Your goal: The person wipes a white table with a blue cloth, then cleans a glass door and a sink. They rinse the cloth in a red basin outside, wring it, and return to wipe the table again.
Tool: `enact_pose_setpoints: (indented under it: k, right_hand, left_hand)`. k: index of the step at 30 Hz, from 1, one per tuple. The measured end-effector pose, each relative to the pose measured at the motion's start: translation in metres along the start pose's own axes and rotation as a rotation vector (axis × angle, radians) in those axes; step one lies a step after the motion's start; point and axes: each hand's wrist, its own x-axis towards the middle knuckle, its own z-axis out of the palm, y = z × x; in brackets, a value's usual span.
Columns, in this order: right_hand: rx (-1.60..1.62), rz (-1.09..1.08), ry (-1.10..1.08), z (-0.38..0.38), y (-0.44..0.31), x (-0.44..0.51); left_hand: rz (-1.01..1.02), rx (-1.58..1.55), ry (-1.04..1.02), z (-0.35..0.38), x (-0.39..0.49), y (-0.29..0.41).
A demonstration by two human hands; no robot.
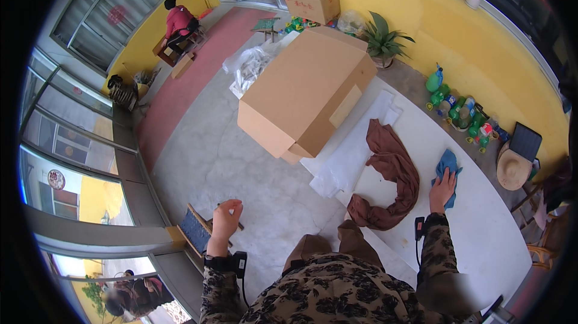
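My right hand (444,190) rests on a crumpled blue cloth (446,165), pressing it flat against the white tabletop (485,233). Left of it, a long brown cloth (404,175) lies in a curved heap on the same table. Raised over the concrete floor, my left hand (227,219) holds nothing that I can see; its fingers are bent, with thumb and forefinger close together. Clear plastic sheets (347,161) lie between the brown cloth and a large cardboard box (307,84), which sits on the table's far end.
A folding stool (195,229) stands below my left hand. Several plastic bottles (460,111), a potted plant (383,39) and a straw hat (514,168) line the yellow wall. Farther off, a person (178,21) in pink sits by a small wooden table. Clear plastic wrap (253,66) lies beside the box.
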Motion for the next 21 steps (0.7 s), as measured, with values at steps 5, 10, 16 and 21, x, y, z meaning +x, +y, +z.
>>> enact_pose_setpoints:
  k: [5, 10, 16, 21]
  right_hand:
    - [0.030, -0.006, -0.002, -0.014, 0.024, -0.034]
    - [-0.057, 0.198, -0.039, -0.028, 0.040, -0.084]
    - [-0.030, 0.374, 0.000, -0.066, 0.008, -0.119]
    - [0.170, 0.407, 0.124, -0.073, -0.101, -0.123]
  left_hand:
    - [-0.011, -0.085, 0.033, 0.005, 0.077, 0.001]
    - [0.008, -0.233, 0.049, 0.015, 0.167, -0.027]
    - [0.048, -0.417, -0.052, 0.023, 0.285, -0.074]
    - [-0.057, -0.522, -0.296, 0.030, 0.348, -0.084]
